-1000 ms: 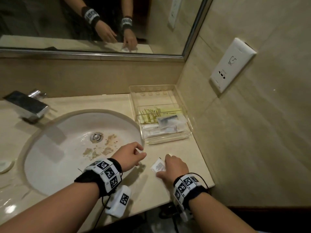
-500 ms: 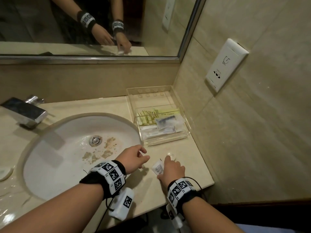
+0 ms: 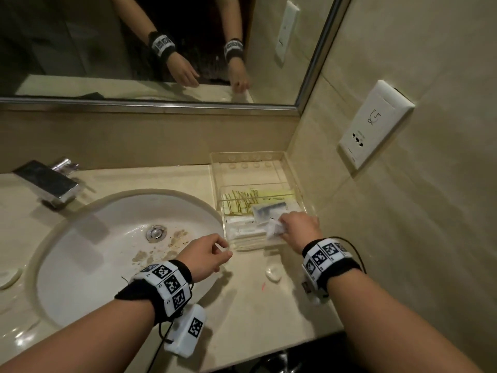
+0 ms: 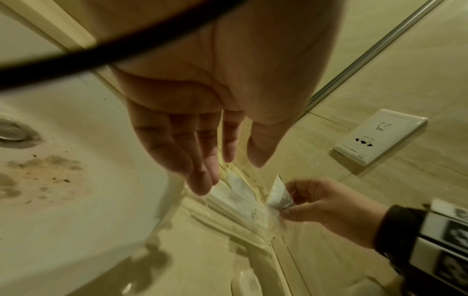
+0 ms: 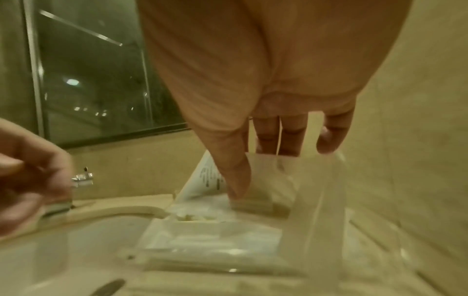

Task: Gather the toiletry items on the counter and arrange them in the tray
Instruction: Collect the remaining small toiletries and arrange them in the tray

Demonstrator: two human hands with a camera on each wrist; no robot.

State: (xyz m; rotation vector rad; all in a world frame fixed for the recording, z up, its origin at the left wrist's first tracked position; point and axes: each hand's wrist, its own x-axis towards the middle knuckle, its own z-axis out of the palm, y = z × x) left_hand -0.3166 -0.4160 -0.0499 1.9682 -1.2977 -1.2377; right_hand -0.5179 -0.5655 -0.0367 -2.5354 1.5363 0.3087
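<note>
A clear plastic tray stands on the counter against the right wall. Its near half holds a yellow-green packet, a packet with a dark item and white packets. My right hand hovers over the tray's near end and pinches a small white printed tube between thumb and fingers; the tube stands tilted above the white packets. My left hand hangs by the tray's near left corner, at the basin's rim, fingers relaxed and holding nothing. A small round white disc lies on the counter.
The stained sink basin fills the left of the counter, with a chrome faucet behind it. A wall socket sits on the right wall above the tray. A mirror runs along the back. The counter's front edge is close below my wrists.
My right hand lifted the white tube off the counter and carried it forward over the tray's near end, uncovering the round disc. My left hand stayed by the basin's rim.
</note>
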